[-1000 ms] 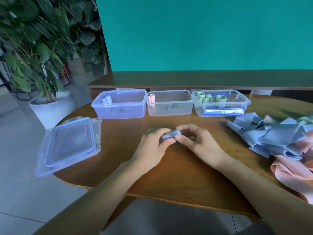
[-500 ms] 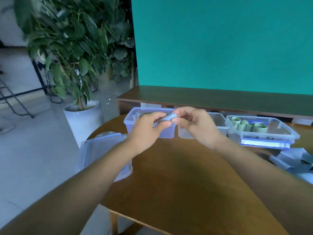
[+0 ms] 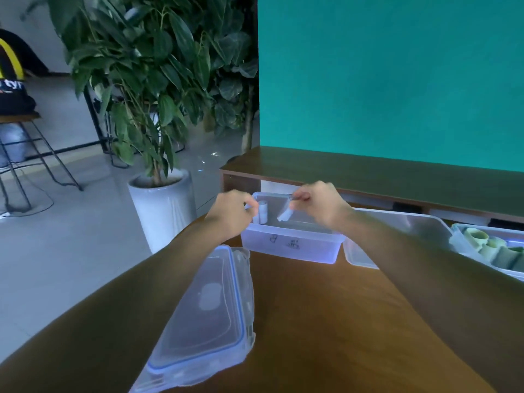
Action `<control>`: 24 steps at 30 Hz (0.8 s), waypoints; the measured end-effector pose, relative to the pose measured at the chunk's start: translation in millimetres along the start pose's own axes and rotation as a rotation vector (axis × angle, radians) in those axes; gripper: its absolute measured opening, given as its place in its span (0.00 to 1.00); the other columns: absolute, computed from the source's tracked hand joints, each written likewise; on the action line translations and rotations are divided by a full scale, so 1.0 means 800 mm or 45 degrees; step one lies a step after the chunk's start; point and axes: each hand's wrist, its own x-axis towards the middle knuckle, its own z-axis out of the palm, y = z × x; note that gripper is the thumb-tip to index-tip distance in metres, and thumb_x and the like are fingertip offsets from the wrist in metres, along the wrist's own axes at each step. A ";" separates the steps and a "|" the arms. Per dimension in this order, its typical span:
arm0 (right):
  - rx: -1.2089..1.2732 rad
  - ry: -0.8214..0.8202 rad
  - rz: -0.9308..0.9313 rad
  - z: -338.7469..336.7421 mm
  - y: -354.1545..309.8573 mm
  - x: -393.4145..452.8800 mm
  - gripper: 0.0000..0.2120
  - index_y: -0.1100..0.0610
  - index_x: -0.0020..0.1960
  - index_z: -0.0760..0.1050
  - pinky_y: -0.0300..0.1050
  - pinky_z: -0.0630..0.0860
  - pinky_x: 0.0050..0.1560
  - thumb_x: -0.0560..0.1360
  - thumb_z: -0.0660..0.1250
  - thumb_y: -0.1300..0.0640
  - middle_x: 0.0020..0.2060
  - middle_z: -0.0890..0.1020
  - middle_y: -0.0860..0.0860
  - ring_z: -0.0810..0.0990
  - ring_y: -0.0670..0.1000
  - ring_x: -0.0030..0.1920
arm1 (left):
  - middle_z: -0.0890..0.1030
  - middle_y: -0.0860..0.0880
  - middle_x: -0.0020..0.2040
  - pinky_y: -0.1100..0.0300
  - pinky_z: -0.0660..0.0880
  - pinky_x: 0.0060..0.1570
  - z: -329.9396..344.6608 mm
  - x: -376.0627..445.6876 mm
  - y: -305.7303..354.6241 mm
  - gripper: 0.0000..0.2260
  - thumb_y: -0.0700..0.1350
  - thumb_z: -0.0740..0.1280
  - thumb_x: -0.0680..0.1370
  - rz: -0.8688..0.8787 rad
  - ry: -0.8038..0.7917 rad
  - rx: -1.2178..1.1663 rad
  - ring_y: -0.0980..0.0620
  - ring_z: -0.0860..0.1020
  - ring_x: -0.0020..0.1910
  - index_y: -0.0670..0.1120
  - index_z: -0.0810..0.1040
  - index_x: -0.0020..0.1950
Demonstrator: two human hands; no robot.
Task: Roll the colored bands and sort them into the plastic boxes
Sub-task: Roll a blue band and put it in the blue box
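Head view: you are reaching both hands over the left plastic box (image 3: 292,245) at the table's (image 3: 326,321) far edge. Your left hand (image 3: 231,212) is curling its fingers near an upright rolled band (image 3: 263,212) inside the box — whether it is gripping anything, I cannot tell. Your right hand (image 3: 317,202) is pinching a pale blue band roll (image 3: 285,215), tilted, just above the box. Green rolls (image 3: 487,245) are sitting in the right box (image 3: 465,236); stacked lids (image 3: 209,313) are lying beside your left forearm.

Dim, bluish daylight; soft motion blur, wide-angle edge distortion.
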 end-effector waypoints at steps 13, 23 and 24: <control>-0.238 -0.205 0.031 0.057 0.003 0.077 0.12 0.57 0.54 0.83 0.51 0.78 0.58 0.75 0.76 0.51 0.52 0.84 0.56 0.80 0.56 0.53 | 0.84 0.49 0.52 0.59 0.76 0.50 0.026 0.029 -0.032 0.11 0.43 0.61 0.82 0.062 0.052 0.086 0.49 0.80 0.49 0.49 0.84 0.54; -0.186 -0.170 0.061 0.065 -0.006 0.080 0.08 0.56 0.45 0.78 0.54 0.81 0.55 0.75 0.76 0.53 0.46 0.83 0.57 0.83 0.57 0.47 | 0.82 0.48 0.56 0.63 0.71 0.48 0.028 0.030 -0.036 0.10 0.44 0.64 0.83 0.064 0.072 0.029 0.51 0.78 0.52 0.48 0.83 0.60; -0.177 -0.162 0.062 0.066 -0.006 0.079 0.09 0.56 0.43 0.77 0.54 0.81 0.54 0.75 0.76 0.54 0.45 0.84 0.57 0.83 0.57 0.46 | 0.82 0.48 0.57 0.63 0.71 0.48 0.029 0.031 -0.037 0.10 0.45 0.64 0.83 0.057 0.072 0.029 0.51 0.78 0.52 0.49 0.83 0.60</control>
